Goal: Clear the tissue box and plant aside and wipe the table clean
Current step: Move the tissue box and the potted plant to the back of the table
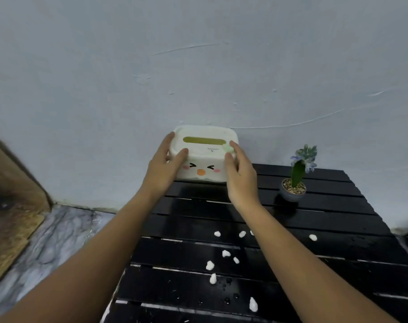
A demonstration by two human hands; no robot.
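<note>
A cream tissue box (204, 155) with a cartoon face on its front stands at the far edge of the black slatted table (326, 243), against the wall. My left hand (164, 167) grips its left end. My right hand (239, 173) grips its right end, fingers over the top edge. A small potted plant (295, 180) with a green stem and blue-purple flowers stands to the right of the box, apart from both hands. Several white foam blobs (225, 253) and water drops lie on the table's middle and near part.
A pale wall (198, 66) rises straight behind the table. A marbled grey floor (51, 236) lies to the left, with a brown wooden piece (9, 197) at the far left. The table's left edge runs near my left forearm.
</note>
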